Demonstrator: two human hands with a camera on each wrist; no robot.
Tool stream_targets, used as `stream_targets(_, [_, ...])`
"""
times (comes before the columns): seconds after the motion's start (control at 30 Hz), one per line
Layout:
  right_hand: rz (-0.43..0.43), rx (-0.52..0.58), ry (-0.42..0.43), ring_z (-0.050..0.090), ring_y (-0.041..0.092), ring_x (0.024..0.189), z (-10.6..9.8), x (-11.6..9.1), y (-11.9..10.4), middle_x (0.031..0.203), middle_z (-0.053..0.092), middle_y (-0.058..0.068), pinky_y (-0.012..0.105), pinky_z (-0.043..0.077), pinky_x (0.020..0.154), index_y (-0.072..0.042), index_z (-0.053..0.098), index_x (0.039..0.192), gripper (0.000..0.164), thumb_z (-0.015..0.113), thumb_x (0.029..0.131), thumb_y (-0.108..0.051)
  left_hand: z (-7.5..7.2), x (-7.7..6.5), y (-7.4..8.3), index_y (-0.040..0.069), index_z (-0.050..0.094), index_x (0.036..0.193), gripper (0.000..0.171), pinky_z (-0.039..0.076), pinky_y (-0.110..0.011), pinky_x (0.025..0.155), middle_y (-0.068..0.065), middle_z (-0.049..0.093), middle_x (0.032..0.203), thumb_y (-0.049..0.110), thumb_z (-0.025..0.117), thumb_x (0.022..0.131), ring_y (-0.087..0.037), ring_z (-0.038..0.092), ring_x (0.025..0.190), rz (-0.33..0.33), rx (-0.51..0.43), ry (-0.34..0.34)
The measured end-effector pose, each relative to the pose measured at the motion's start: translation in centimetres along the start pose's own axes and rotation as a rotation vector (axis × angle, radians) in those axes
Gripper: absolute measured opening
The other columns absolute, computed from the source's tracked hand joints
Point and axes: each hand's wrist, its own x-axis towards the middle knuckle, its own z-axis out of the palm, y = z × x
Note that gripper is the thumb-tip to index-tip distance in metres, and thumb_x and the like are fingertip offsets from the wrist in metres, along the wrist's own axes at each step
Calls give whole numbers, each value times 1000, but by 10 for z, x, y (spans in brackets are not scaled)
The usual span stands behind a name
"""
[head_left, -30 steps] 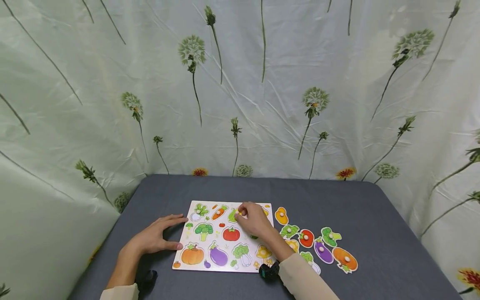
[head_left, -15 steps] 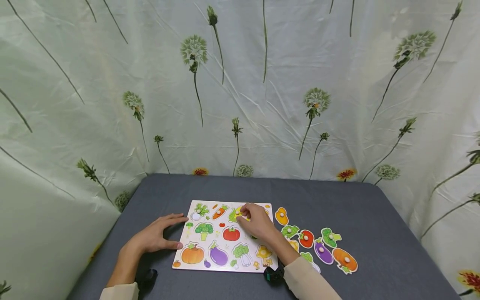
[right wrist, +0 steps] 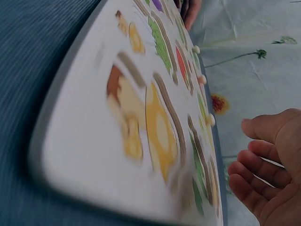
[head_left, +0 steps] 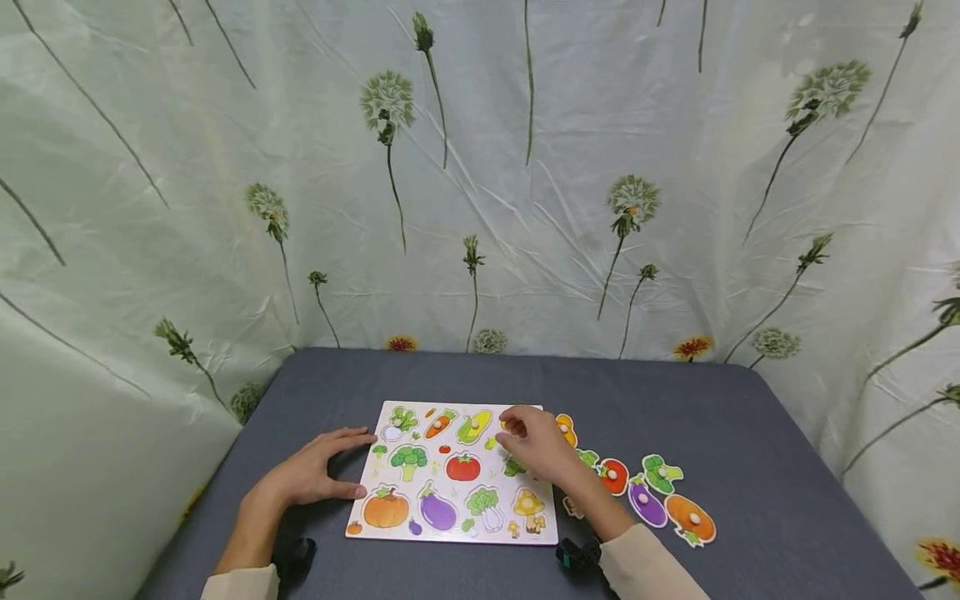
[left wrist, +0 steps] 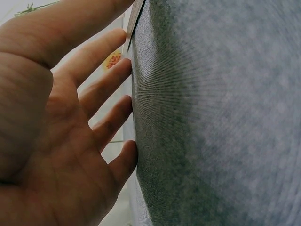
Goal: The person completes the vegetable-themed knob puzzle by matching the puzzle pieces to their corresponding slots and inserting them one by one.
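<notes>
A white wooden puzzle board [head_left: 442,538] with vegetable pictures lies on the table. My left hand [head_left: 307,471] rests at its left edge, thumb and index finger touching it; in the left wrist view the fingers are spread. My right hand [head_left: 536,442] is over the board's upper right part, fingers loosely bent. In the right wrist view nothing is between the thumb and fingers of my right hand [right wrist: 277,174]. Knobbed corn [head_left: 475,427], carrot [head_left: 438,425] and turnip [head_left: 393,429] pieces lie in the top row. Part of that row is hidden behind my right hand.
Right of the board lie loose knobbed pieces: a tomato [head_left: 612,476], broccoli [head_left: 662,473], eggplant [head_left: 647,502] and pumpkin [head_left: 692,521]. My right forearm partly covers several more. A flower-printed curtain [head_left: 480,208] hangs behind the dark grey table [head_left: 420,379].
My right hand has let go of the corn piece, which now lies uncovered in the top row, and has moved right. My left hand has stayed in place.
</notes>
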Motion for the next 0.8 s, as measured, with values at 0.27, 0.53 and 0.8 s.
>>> stream_targets(0.27, [1, -25, 64, 63, 13, 88, -27, -18, 18, 100, 71, 5, 34, 56, 79, -4, 73, 118, 28, 78, 92, -14, 0, 1, -1, 22, 57, 148, 85, 32, -76, 107, -19, 45, 158, 52, 89, 75, -53, 35, 145, 12, 4, 9])
stream_targets(0.53, [24, -110, 125, 61, 12, 83, -50, -28, 41, 96, 69, 1, 29, 53, 73, -6, 74, 113, 24, 80, 90, -11, 1, 2, -2, 23, 57, 148, 86, 32, -76, 107, -18, 45, 158, 53, 89, 74, -53, 35, 145, 7, 5, 9])
stream_targets(0.8, [75, -140, 108, 59, 10, 81, -61, -27, 63, 95, 68, 0, 29, 52, 72, -7, 76, 112, 21, 78, 91, -11, 1, 1, -2, 22, 57, 148, 86, 32, -77, 107, -19, 45, 158, 52, 89, 74, -53, 34, 145, 10, 0, 11])
